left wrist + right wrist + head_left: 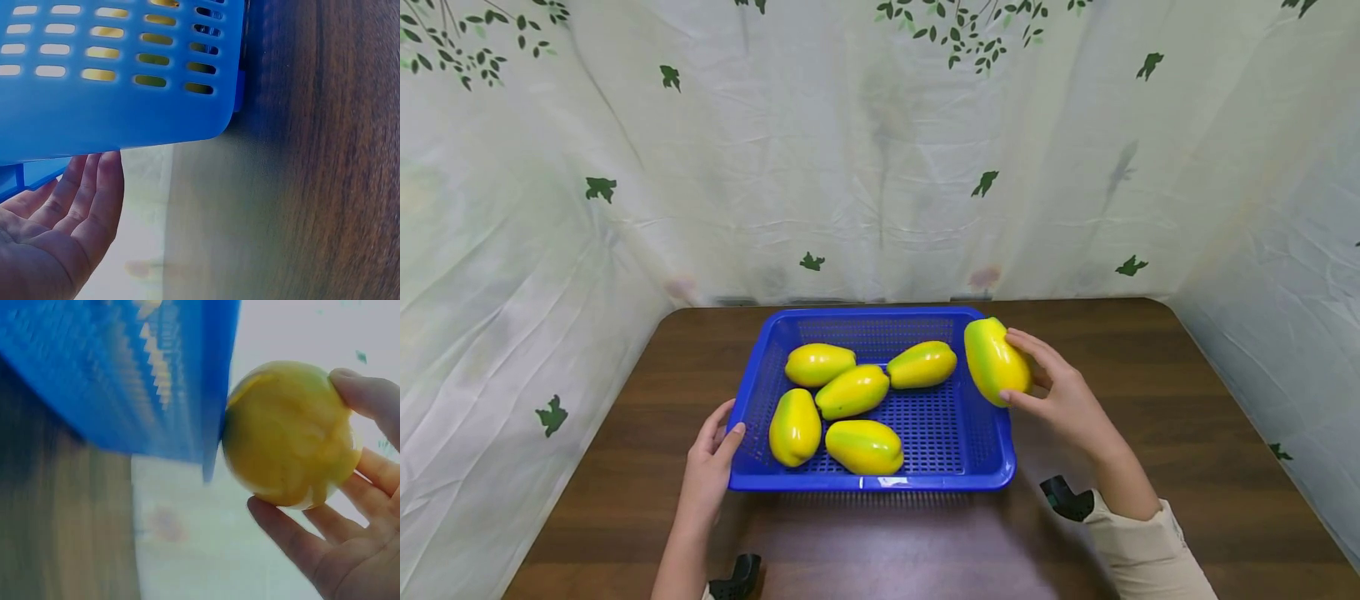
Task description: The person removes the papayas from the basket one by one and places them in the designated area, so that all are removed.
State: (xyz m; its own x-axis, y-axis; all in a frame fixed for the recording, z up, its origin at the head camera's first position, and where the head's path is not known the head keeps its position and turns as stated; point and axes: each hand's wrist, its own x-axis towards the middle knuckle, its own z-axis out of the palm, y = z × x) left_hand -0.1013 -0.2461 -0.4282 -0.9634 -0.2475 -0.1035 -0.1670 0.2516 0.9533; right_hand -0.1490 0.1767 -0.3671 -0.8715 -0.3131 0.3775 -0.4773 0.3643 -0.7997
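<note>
A blue plastic basket [880, 482] with perforated walls stands on the table, holding several yellow-green papayas, among them one papaya [852, 392] near its middle. My left hand [711, 462] grips the basket's left rim, thumb on top and fingers below the edge in the left wrist view. At the basket's right rim my right hand [1067, 404] holds another papaya [996, 360] between thumb and fingers. In the right wrist view that papaya [290, 434] is seen end-on beside the rim; whether it touches the rim I cannot tell.
The brown wooden table [1157, 400] extends on both sides of the basket. A pale cloth [880, 167] with green leaf prints hangs behind and at both sides. Black wrist devices [1066, 498] sit at both wrists.
</note>
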